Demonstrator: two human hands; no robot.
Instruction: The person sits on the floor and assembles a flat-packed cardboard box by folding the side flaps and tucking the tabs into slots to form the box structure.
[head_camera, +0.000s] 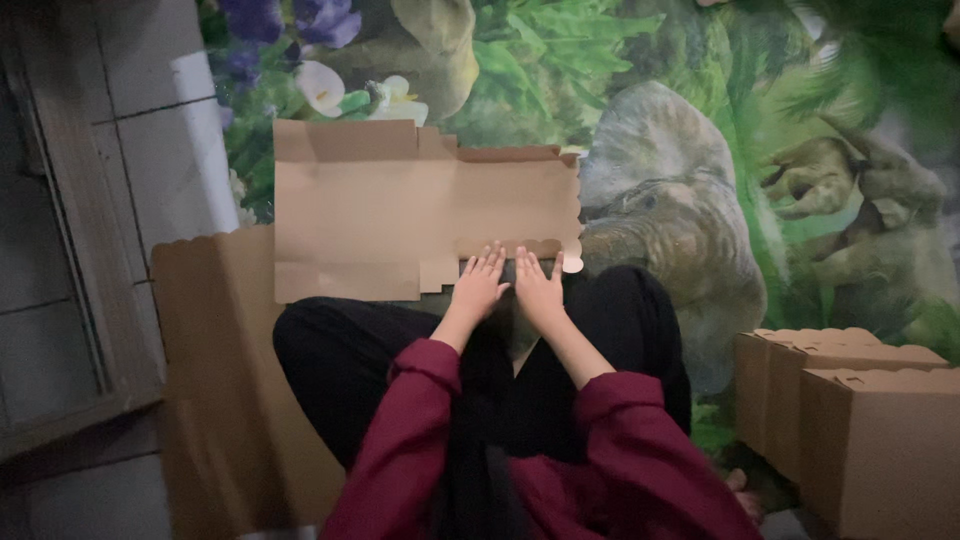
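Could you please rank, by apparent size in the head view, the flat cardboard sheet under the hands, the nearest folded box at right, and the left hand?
1. Flat cardboard sheet
2. Nearest folded box, though nearness to the camera enlarges it
3. Left hand

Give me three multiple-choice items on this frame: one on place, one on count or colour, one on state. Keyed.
1. Where do both hands press?
A. near edge of the flat cardboard sheet
B. the folded boxes
C. the tiled floor

2. What colour are the sleeves?
A. blue
B. dark red
C. white

3. What state is the sheet under the hands in?
A. folded into a box
B. rolled up
C. lying flat, unfolded

Key: 1 A, the left hand and right hand rest palms down on the flat cardboard sheet. 2 B, the sleeves are dark red. 3 C, it lies spread on the animal-print mat, while the folded boxes stand to the right.
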